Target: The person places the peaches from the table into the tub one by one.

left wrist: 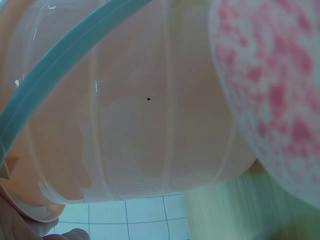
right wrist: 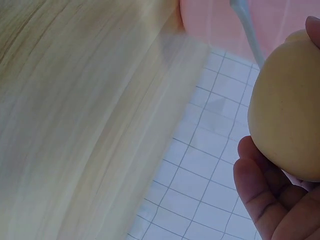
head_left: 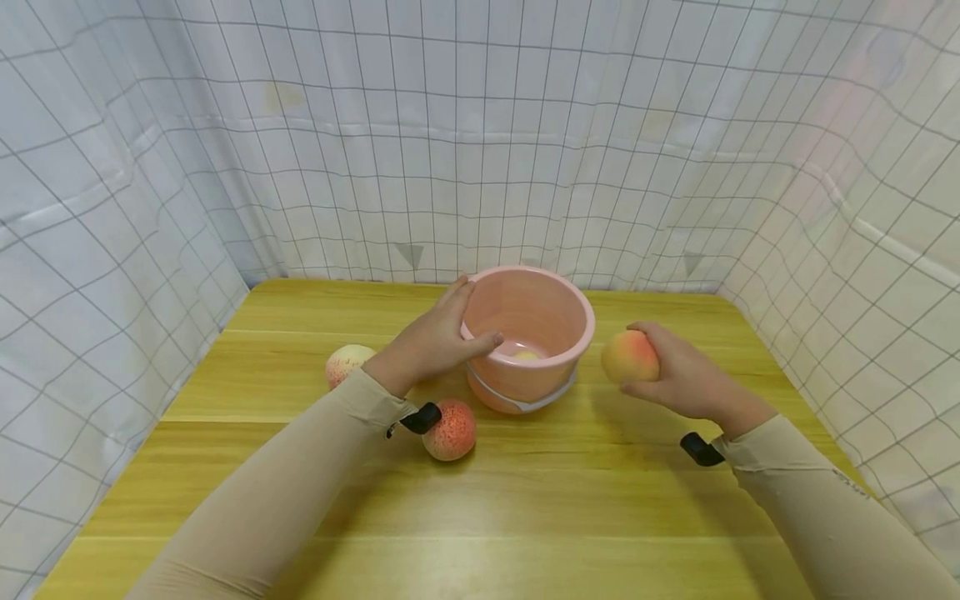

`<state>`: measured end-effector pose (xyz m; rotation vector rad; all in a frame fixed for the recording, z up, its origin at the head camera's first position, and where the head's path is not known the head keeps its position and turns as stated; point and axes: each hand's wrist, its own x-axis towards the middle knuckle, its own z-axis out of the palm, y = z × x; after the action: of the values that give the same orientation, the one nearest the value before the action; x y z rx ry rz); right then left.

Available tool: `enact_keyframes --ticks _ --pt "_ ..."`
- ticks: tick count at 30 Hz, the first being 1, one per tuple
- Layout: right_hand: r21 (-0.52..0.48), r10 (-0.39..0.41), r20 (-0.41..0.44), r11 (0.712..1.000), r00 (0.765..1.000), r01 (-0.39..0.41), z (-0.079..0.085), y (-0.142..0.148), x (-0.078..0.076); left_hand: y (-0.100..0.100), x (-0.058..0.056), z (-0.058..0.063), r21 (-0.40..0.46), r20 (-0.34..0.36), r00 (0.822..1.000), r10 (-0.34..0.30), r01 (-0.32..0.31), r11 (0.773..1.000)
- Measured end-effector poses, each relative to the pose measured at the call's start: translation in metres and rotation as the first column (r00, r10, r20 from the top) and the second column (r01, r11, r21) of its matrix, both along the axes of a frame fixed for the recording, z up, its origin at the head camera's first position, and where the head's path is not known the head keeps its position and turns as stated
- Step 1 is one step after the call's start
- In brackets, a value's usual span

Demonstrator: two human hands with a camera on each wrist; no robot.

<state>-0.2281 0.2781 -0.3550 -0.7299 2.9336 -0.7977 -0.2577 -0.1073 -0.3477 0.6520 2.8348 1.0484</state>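
Note:
My left hand (head_left: 433, 340) grips the left side of a pink bucket (head_left: 501, 382), with the thumb over its rim. The bucket stands upright, its pale handle (head_left: 538, 405) hanging down in front. Inside, at the bottom, part of a yellowish thing (head_left: 525, 355) shows above the near rim. To the right of the bucket, my right hand (head_left: 686, 377) holds a yellow and red peach (head_left: 628, 358) between thumb and fingers. The right wrist view shows the peach's smooth yellow side (right wrist: 287, 110) with fingertips (right wrist: 248, 175) under it.
Near my left wrist a red speckled peach (head_left: 453, 437) lies on the wooden table (head_left: 570, 508). A paler speckled peach (head_left: 347, 363) sits farther left, partly behind the left hand. White checked curtains (head_left: 517, 150) enclose the back and both sides.

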Motion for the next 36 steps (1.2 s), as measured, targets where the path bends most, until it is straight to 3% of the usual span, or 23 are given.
enact_keyframes --ticks 8,17,28,36 --pt "-0.012 -0.006 -0.061 1.000 0.998 0.005 0.007 -0.002 -0.002 0.000 0.000 0.001 -0.011 -0.008 1.000 0.000 0.000 1.000" --pt "-0.030 -0.030 -0.051 0.999 0.998 0.028 0.020 -0.002 -0.005 0.000 0.000 0.001 -0.008 -0.009 1.000 -0.001 0.001 1.000" --pt "-0.074 0.004 -0.102 0.997 0.995 -0.012 0.035 -0.010 -0.008 0.001 0.002 0.002 -0.016 -0.007 1.000 0.002 -0.002 1.000" --pt "-0.079 0.017 -0.092 0.997 0.996 -0.025 0.044 -0.018 -0.010 0.000 0.002 0.002 -0.023 -0.015 1.000 0.002 -0.002 1.000"
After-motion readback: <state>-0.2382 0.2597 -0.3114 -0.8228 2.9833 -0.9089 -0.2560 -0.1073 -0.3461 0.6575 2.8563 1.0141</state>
